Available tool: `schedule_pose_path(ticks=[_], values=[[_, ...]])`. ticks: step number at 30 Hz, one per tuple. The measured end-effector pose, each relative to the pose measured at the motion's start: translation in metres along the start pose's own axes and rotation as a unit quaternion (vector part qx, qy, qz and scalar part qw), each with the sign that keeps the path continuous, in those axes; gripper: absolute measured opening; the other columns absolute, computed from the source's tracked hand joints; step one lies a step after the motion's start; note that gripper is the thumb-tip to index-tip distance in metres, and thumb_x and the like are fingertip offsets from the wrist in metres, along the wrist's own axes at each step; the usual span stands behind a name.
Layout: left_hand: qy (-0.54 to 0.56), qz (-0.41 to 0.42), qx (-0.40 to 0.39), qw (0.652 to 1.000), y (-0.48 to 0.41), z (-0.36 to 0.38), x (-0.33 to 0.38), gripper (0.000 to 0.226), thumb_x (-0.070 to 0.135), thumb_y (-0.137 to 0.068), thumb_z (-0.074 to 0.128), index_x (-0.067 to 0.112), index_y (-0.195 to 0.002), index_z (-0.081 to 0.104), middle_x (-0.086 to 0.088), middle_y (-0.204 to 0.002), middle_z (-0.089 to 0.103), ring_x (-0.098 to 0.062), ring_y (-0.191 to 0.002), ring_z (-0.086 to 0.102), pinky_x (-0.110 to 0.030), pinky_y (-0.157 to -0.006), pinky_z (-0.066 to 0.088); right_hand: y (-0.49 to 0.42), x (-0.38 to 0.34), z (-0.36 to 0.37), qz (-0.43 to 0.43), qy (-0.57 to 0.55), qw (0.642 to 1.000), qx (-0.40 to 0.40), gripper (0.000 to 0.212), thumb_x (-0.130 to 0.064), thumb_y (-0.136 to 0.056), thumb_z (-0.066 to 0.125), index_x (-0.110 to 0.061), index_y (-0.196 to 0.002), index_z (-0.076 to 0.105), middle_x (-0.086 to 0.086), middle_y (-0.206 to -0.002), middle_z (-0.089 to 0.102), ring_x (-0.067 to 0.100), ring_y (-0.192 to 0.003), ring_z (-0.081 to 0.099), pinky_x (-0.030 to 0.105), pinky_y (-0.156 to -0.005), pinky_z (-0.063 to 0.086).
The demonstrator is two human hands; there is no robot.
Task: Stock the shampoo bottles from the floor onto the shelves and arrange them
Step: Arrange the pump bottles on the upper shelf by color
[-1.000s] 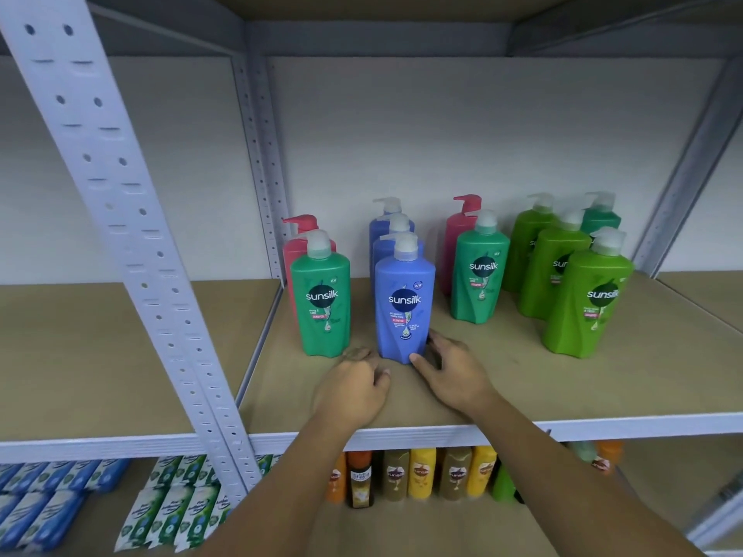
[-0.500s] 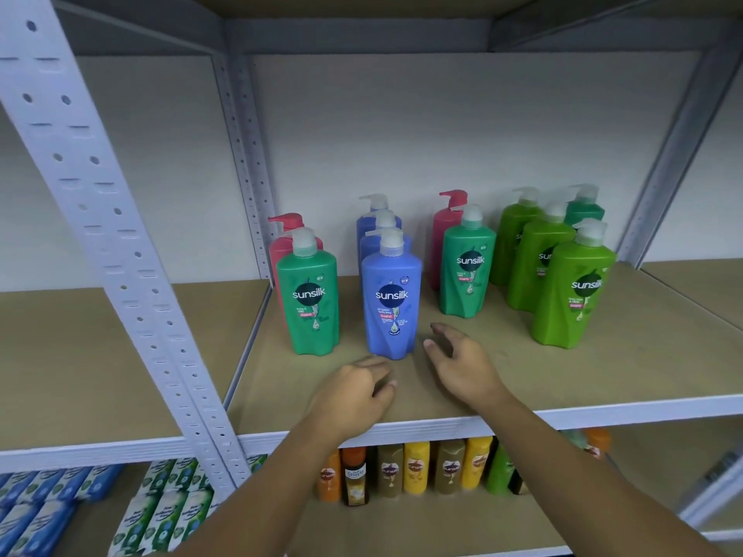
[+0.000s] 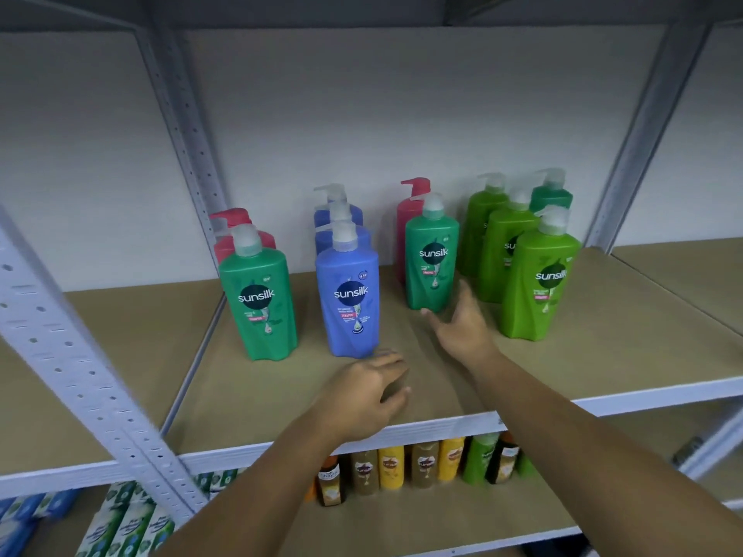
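- The shelf (image 3: 627,355) is a tan board in a grey metal rack. It carries every pump bottle upright, in four short files running front to back.
- Left file: a green bottle (image 3: 261,303) stands in front, with white "sunsilk" on a dark round patch. The pink bottles (image 3: 235,231) stand just behind it, their labels hidden.
- Next file: a blue bottle (image 3: 350,299) stands in front and also reads "sunsilk". The print on the small red band below is too blurred to read. The rear blue bottles (image 3: 341,235) stand close behind it.
- Third file: a second green bottle (image 3: 432,255), marked "sunsilk", stands further back than the first. A pink bottle (image 3: 408,211) with a pink pump is behind it.
- Right file: the front lime bottle (image 3: 540,283) reads "sunsilk", and two more lime ones behind it show only part of the word. A dark green bottle (image 3: 551,197) stands at the back.
- The left hand (image 3: 362,396) is over the board's front, just before the blue bottle's foot. Its fingers are relaxed and hold nothing.
- The right hand (image 3: 462,323) has its fingers spread and is empty. It lies between the second green bottle and the lime bottle, with its fingertips at the green one's foot. Whether they touch it cannot be told.
- The lower shelf (image 3: 442,520) holds a row of small bottles (image 3: 392,468) in orange, brown, yellow and green. Their labels are unreadable.
- At lower left lie green-and-white and blue packets (image 3: 120,528), their print blurred.
- A perforated post (image 3: 80,375) slants across the left.
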State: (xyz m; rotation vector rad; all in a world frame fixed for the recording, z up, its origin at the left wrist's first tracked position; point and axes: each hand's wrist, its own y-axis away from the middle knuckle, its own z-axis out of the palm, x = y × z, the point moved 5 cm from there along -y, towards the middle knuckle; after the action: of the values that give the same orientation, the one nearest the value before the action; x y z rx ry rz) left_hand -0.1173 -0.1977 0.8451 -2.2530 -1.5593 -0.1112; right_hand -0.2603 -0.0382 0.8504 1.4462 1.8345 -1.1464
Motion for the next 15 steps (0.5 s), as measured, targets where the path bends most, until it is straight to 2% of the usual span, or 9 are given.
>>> schedule_pose_path(ticks=[4, 9, 12, 15], values=[[-0.001, -0.020, -0.032, 0.999, -0.016, 0.010, -0.001, 0.056, 0.048, -0.101, 0.048, 0.018, -0.149, 0.048, 0.003, -0.158, 0.040, -0.012, -0.147, 0.032, -0.027, -0.117, 0.032, -0.025, -0.003, 0.007, 0.010, -0.048, 0.999, -0.018, 0.087, -0.030, -0.072, 0.087, -0.020, -0.141, 0.036, 0.002, -0.133, 0.060, 0.021, -0.120, 0.059, 0.040, -0.103, 0.048], [-0.008, -0.045, -0.052, 0.998, -0.029, 0.020, -0.009, 0.064, 0.055, -0.100, 0.046, 0.021, -0.154, 0.039, 0.004, -0.164, 0.030, -0.010, -0.152, 0.022, -0.029, -0.123, 0.023, -0.047, 0.004, 0.014, 0.006, -0.067, 0.998, -0.008, 0.088, -0.024, -0.071, 0.089, -0.010, -0.139, 0.036, 0.007, -0.128, 0.061, 0.027, -0.115, 0.061, 0.028, -0.090, 0.045], [-0.007, -0.051, -0.057, 0.997, -0.032, 0.024, -0.011, 0.067, 0.057, -0.099, 0.044, 0.021, -0.156, 0.035, 0.004, -0.165, 0.027, -0.009, -0.153, 0.019, -0.028, -0.125, 0.017, -0.047, 0.004, 0.013, 0.002, -0.071, 0.997, -0.011, 0.084, -0.021, -0.072, 0.089, -0.009, -0.137, 0.037, 0.006, -0.126, 0.063, 0.022, -0.111, 0.061, 0.021, -0.083, 0.041], [-0.016, -0.047, -0.056, 0.997, -0.033, 0.025, -0.010, 0.067, 0.056, -0.100, 0.043, 0.020, -0.156, 0.035, 0.004, -0.165, 0.027, -0.009, -0.153, 0.019, -0.024, -0.125, 0.013, -0.040, 0.004, 0.011, -0.012, -0.068, 0.998, -0.014, 0.083, -0.023, -0.071, 0.089, -0.012, -0.135, 0.037, 0.004, -0.123, 0.065, 0.022, -0.110, 0.063, 0.021, -0.083, 0.043]])
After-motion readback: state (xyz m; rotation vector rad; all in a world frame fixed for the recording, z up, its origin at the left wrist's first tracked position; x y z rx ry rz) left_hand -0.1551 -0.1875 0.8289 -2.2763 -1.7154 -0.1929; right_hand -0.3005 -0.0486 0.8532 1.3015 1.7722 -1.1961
